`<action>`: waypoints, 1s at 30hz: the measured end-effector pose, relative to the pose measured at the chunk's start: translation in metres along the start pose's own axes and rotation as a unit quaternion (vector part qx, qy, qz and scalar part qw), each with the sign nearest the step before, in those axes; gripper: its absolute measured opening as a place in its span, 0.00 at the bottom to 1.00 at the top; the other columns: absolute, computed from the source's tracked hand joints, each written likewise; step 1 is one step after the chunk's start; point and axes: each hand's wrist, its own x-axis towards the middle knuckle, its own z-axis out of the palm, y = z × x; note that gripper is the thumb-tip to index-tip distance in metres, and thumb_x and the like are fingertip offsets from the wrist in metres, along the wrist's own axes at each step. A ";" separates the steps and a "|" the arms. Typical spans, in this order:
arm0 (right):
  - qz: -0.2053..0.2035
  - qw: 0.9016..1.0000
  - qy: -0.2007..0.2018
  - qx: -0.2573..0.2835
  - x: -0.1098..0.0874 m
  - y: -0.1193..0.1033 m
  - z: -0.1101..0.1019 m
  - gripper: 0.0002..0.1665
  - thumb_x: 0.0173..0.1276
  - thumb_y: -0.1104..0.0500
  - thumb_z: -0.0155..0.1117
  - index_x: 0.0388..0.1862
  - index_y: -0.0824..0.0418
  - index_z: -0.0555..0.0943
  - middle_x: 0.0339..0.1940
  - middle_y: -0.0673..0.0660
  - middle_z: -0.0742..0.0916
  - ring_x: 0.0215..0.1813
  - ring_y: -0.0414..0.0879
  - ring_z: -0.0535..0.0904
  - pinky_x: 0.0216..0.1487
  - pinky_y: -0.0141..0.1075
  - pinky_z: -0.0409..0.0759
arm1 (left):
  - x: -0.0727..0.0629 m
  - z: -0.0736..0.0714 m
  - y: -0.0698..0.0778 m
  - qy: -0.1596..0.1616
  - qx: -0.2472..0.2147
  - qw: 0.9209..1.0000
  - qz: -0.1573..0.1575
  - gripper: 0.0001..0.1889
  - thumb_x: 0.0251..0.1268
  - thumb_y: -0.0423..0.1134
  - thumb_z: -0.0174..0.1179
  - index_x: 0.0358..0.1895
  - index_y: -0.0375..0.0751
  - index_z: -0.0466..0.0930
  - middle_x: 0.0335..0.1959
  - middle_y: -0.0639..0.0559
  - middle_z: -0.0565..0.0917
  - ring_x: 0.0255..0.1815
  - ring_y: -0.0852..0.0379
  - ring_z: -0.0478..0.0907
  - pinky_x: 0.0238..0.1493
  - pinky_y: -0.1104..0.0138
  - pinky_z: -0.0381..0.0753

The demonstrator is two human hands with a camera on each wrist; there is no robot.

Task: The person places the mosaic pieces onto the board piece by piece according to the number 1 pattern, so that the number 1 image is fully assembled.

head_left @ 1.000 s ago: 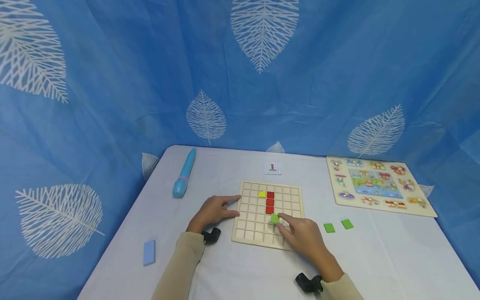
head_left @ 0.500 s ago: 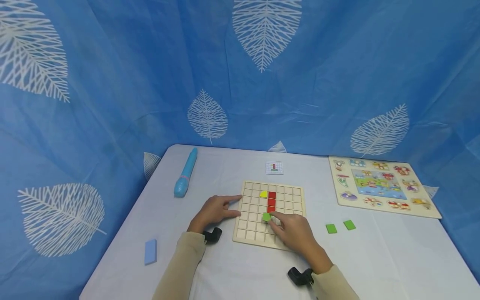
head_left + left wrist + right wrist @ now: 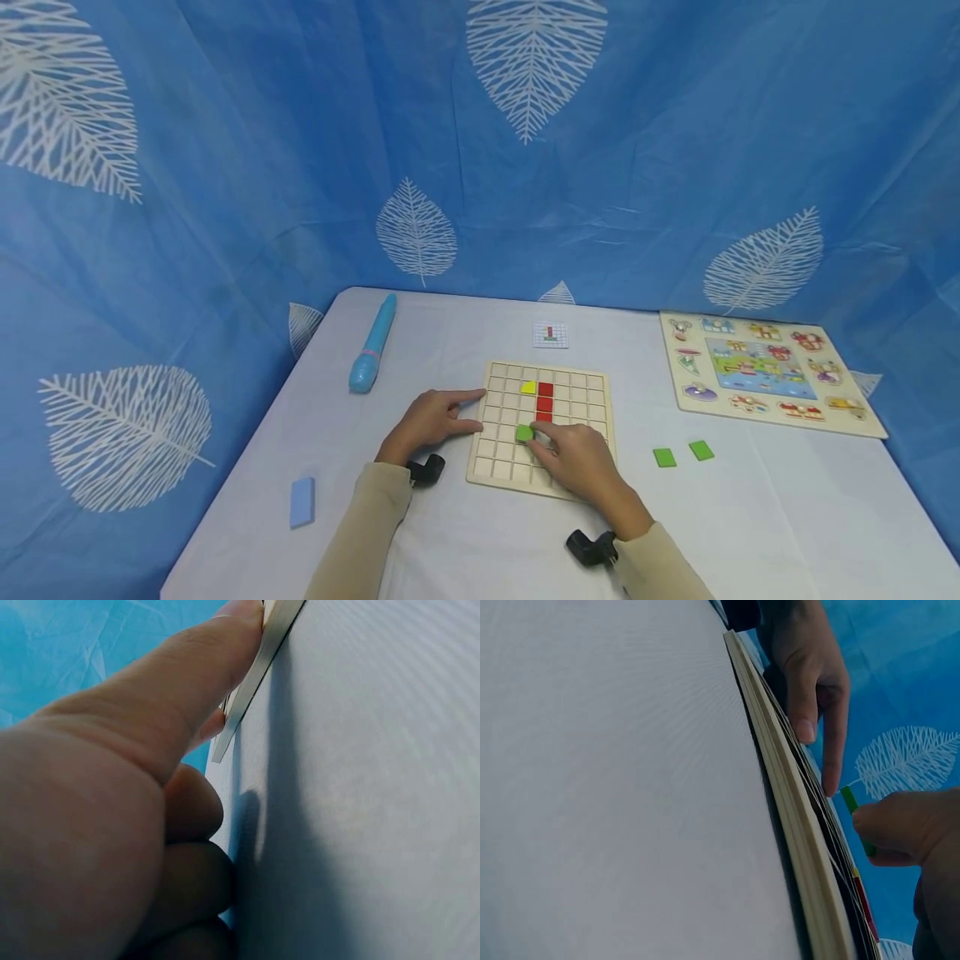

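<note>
A wooden grid board (image 3: 502,482) lies on the table, holding a yellow tile with a rounded corner (image 3: 529,387) and a column of red tiles (image 3: 545,403). My right hand (image 3: 581,457) pinches a green tile (image 3: 524,433) between thumb and index finger, over the board just left of the red column's lower end. In the right wrist view the same green tile (image 3: 859,821) shows edge-on, above the board's surface. My left hand (image 3: 429,423) touches the board's left edge with extended thumb and index finger; the left wrist view shows its other fingers curled under.
Two loose green tiles (image 3: 665,457) lie right of the board. A small pattern card (image 3: 551,336) is behind it. A knobbed picture puzzle (image 3: 772,400) lies at the back right, a blue microphone-shaped toy (image 3: 372,343) at the back left, a light-blue block (image 3: 302,502) at front left.
My right hand has carried the green tile leftward over the board, from below the red column to its left. The left hand stays at the board's edge.
</note>
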 end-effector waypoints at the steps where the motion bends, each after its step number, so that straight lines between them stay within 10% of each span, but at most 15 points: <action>1: 0.003 1.000 -0.002 0.001 0.000 0.000 0.001 0.15 0.66 0.50 0.74 0.48 0.54 0.90 0.09 0.34 0.68 0.16 0.30 0.57 0.23 0.31 0.62 | 0.000 0.000 0.000 0.000 0.001 1.000 0.001 0.34 0.57 0.56 0.75 0.69 0.62 0.78 0.17 0.58 0.67 0.18 0.61 0.61 0.22 0.68 0.61; 30: 0.014 1.000 -0.002 0.007 -0.002 0.003 0.012 0.16 0.65 0.52 0.75 0.50 0.56 0.90 0.08 0.35 0.64 0.16 0.33 0.57 0.20 0.31 0.60 | 0.000 -0.002 0.000 -0.003 -0.005 1.000 0.011 0.34 0.58 0.56 0.75 0.70 0.61 0.78 0.16 0.58 0.67 0.19 0.61 0.60 0.23 0.67 0.61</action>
